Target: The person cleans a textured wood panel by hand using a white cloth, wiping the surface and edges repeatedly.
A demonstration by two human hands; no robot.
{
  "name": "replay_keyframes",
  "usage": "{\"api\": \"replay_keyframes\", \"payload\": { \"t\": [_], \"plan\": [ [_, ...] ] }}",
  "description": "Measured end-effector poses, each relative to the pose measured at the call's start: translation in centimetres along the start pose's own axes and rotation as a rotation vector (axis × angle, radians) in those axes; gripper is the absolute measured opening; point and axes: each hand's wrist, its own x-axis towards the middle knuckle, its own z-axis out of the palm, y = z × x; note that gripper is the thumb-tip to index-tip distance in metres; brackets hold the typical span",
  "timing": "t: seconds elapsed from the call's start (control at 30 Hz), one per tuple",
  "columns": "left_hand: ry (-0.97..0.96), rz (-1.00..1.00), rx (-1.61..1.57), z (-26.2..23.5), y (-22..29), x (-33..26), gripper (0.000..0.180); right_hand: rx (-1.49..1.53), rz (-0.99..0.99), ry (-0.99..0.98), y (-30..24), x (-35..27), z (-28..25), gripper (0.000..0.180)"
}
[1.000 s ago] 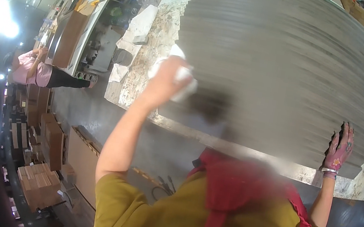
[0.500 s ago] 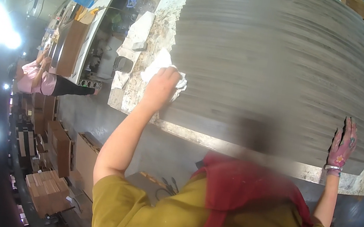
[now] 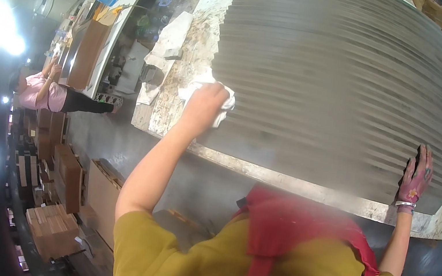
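A wide grey ribbed panel [image 3: 322, 90] with wavy side edges lies across the stained white worktable [image 3: 190, 62]. At the panel's left edge my left hand [image 3: 207, 105] is closed on a crumpled white cloth [image 3: 228, 103] and presses it against the ribs. Cloth spills out on both sides of my fingers. On the right part of the panel, close to the front, my right hand [image 3: 416, 179] lies flat with fingers stretched out. It wears a pink patterned glove with dark-stained fingertips and holds nothing.
Left of the panel are a grey block [image 3: 172, 54], a dark round container [image 3: 152, 75] and white rags [image 3: 172, 35]. Farther left, a person in a pink top [image 3: 44, 94] stands at another bench. Cardboard boxes [image 3: 51, 229] stack up at lower left.
My left hand has shifted slightly right with the cloth, farther onto the panel's edge. My right hand stays nearly in the same place.
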Motion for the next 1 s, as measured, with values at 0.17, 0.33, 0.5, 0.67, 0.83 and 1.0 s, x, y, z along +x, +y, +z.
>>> {"api": "replay_keyframes", "payload": {
  "t": [0.17, 0.33, 0.5, 0.67, 0.83, 1.0],
  "plan": [
    [0.079, -0.234, 0.062, -1.5, -4.8, -1.3, 0.026, 0.027, 0.011, -0.003, 0.4, 0.0, 0.0, 0.042],
    [0.086, 0.006, 0.012, -0.6, -0.9, 2.7, 0.028, 0.044, 0.021, -0.018, 0.4, 0.3, -0.2, 0.042],
    [0.046, -0.110, 0.098, 1.2, -3.5, -0.4, 0.031, 0.102, 0.050, -0.028, -1.0, 0.7, -0.8, 0.042],
    [0.225, -0.583, -0.113, -2.1, -6.3, -5.5, 0.040, 0.143, 0.082, -0.054, -1.2, 0.4, -1.6, 0.042],
    [-0.037, -0.893, -0.427, -3.3, -3.0, -6.2, 0.051, 0.076, -0.007, -0.034, 0.0, 0.1, -0.4, 0.043],
    [-0.233, -0.737, -0.263, -1.6, -5.0, -2.0, 0.054, 0.005, -0.028, -0.009, 2.0, -0.1, 0.7, 0.046]
  ]
}}
